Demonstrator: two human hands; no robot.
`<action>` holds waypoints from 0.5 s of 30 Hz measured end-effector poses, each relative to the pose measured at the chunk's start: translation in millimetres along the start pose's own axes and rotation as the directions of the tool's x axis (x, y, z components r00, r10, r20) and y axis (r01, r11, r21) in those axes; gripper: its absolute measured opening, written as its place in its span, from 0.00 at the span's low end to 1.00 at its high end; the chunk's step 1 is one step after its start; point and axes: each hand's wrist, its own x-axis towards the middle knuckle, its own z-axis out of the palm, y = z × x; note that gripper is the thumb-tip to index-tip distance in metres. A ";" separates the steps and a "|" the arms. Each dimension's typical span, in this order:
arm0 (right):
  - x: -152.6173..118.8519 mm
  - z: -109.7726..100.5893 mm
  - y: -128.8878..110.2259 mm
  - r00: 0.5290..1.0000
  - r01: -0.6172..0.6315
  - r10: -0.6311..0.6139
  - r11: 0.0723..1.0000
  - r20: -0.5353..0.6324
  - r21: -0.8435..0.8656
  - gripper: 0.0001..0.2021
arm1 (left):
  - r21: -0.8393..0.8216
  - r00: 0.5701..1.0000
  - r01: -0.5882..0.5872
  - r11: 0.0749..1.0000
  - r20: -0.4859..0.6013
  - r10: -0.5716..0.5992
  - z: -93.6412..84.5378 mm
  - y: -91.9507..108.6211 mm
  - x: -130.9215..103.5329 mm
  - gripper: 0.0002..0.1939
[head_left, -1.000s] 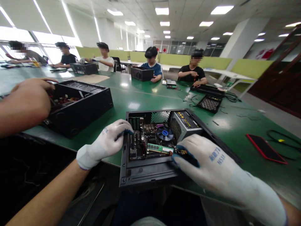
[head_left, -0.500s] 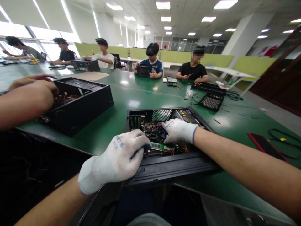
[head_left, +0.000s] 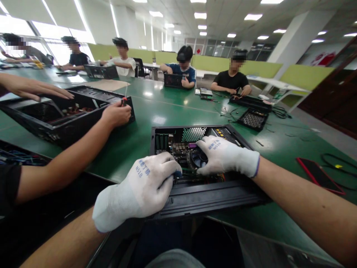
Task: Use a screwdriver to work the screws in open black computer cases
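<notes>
An open black computer case (head_left: 206,197) lies before me with its circuit board, wiring and a round cooling fan (head_left: 198,159) showing. My left hand (head_left: 147,182), in a white glove, rests over the near left edge of the case. Its fingers and thumb are closed at the left end of a thin RAM stick (head_left: 192,172), mostly dark and edge-on now. The gloved right hand (head_left: 220,154) reaches in over the right side, thumb and forefinger spread around the fan. Its thumb is near the stick's right end; whether they touch I cannot tell.
On my left, a co-worker's hands are at another open case (head_left: 92,111), one holding a red-and-black tool (head_left: 124,101). Right lie a black perforated panel (head_left: 253,119), a red-edged flat device (head_left: 319,175) and cables (head_left: 338,160). Several people sit across the green table (head_left: 156,100).
The RAM stick's green face has turned out of sight. My right hand has shifted slightly right, uncovering more of the fan. The co-worker's arm on the left has swung across the neighbouring case.
</notes>
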 end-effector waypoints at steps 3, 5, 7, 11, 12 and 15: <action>-5.0 -1.3 -4.4 0.998 0.010 -0.016 0.993 0.055 0.118 0.37 | -0.003 1.000 0.002 1.000 0.002 -0.002 0.3 -0.1 0.2 0.11; -6.3 3.0 -8.6 0.990 0.054 -0.077 0.982 0.120 0.182 0.35 | 0.001 1.000 0.002 1.000 -0.004 -0.002 0.2 0.2 0.0 0.11; -5.8 10.7 -12.2 0.973 0.131 -0.166 0.970 0.162 0.205 0.33 | 0.005 1.000 0.004 1.000 -0.008 -0.004 0.0 0.5 -0.2 0.11; -2.9 23.3 -14.6 0.953 0.207 -0.245 0.956 0.176 0.207 0.33 | 0.016 1.000 0.008 1.000 -0.015 -0.008 0.3 0.6 0.0 0.11; -2.6 24.0 -14.5 0.956 0.202 -0.242 0.954 0.169 0.223 0.32 | 0.018 1.000 0.007 1.000 -0.016 -0.007 0.3 0.6 0.0 0.11; -3.4 19.8 -14.0 0.959 0.181 -0.238 0.933 0.155 0.311 0.32 | 0.020 1.000 0.000 1.000 -0.018 0.000 0.0 0.4 -0.6 0.10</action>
